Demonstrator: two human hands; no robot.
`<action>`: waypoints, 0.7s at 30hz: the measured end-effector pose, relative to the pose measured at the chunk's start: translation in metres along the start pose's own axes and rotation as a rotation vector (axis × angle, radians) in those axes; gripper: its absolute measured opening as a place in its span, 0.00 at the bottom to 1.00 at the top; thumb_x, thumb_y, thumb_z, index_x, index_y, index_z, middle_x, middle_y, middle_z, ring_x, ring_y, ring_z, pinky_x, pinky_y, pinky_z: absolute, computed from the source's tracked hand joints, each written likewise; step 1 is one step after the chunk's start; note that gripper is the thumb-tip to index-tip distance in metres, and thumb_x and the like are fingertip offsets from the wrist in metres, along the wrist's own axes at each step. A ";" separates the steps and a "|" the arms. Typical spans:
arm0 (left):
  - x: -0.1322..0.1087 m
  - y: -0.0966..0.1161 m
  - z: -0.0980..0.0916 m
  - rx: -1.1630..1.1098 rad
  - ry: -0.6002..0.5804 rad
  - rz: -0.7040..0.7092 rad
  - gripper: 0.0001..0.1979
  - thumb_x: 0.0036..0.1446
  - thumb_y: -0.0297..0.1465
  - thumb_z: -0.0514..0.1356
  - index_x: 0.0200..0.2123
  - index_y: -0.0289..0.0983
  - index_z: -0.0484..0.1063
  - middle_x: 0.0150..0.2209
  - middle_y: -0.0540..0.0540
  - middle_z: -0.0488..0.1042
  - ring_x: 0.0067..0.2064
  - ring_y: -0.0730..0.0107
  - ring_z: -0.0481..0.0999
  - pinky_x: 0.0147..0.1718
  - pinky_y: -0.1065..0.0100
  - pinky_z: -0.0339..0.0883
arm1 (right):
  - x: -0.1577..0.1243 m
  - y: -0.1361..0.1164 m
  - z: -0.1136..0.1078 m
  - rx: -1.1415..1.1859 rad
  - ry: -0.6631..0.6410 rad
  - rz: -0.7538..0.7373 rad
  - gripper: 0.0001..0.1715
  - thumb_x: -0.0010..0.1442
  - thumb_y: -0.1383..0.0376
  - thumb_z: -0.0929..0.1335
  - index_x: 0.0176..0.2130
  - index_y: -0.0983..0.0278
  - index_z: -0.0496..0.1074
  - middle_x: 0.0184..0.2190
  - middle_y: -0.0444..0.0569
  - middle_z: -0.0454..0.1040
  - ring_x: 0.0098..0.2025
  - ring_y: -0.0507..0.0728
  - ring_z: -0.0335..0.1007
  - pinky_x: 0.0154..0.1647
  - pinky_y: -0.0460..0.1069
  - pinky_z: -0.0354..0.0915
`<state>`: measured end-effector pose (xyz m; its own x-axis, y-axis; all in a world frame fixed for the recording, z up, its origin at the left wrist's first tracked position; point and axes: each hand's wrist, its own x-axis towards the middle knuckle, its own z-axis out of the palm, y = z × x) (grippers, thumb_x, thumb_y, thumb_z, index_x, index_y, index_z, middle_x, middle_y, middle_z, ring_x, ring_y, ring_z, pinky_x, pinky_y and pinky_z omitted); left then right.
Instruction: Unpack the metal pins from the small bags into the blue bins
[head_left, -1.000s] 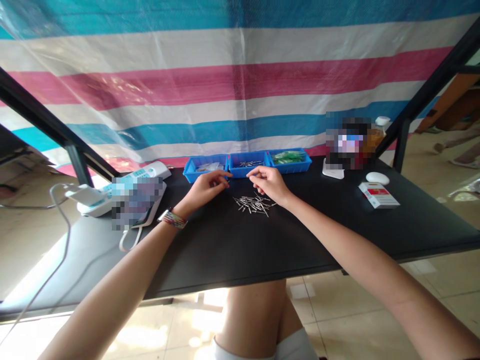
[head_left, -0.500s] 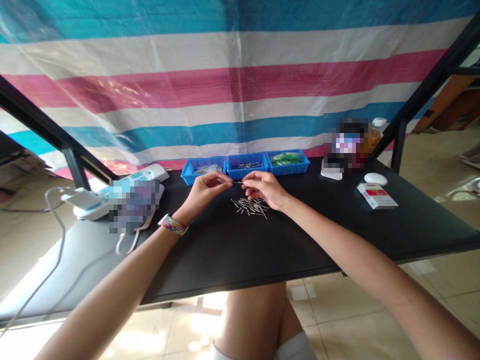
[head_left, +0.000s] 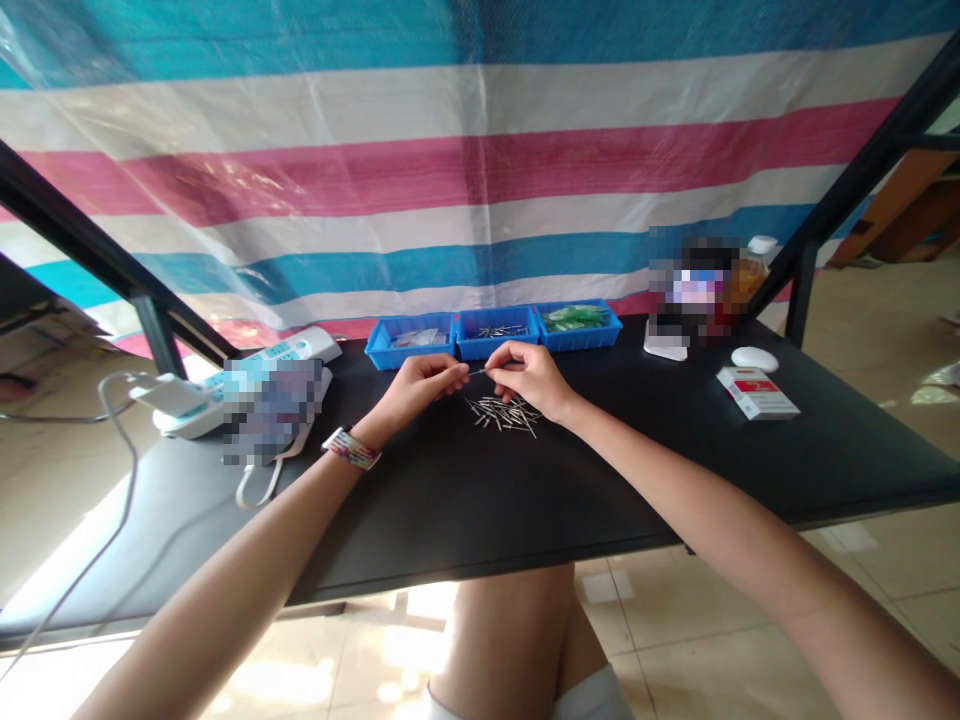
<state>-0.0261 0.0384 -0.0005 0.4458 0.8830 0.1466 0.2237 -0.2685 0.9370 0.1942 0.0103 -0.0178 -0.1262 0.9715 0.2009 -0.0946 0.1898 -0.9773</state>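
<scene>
With fingers pinched narrow on left hand and right hand alike, holding one thin metal piece bridged across the small gap between. Placed in front of the middle blue tray, just behind and seemingly above a loose pile of slim metal pieces on the black surface. To manage this hold well, grip lightly near each end, keep both wrists steady, and bring the two sides into one line rather than at an angle; with something so slim, likely to roll or flip out under a hard squeeze. Best, too, to leave the middle open to view and to stay low over the surface. Running side to side along its long axis, roughly parallel to the tray's front wall, with only a slight slant. Pointing one end into each pinch, both ends covered; impossible to tell tip from tail, or one part from two joined.
</scene>
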 end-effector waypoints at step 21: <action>0.000 -0.001 0.003 -0.079 0.032 0.075 0.21 0.51 0.45 0.77 0.33 0.35 0.77 0.32 0.48 0.77 0.34 0.71 0.74 0.36 0.69 0.67 | -0.001 -0.008 -0.005 0.150 -0.030 0.134 0.14 0.50 0.61 0.78 0.33 0.63 0.73 0.29 0.43 0.77 0.24 0.49 0.72 0.20 0.43 0.72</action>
<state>-0.0244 0.0374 -0.0027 0.4309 0.8735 0.2265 0.1205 -0.3045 0.9449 0.2004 0.0084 -0.0101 -0.1771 0.9814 0.0738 -0.2202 0.0336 -0.9749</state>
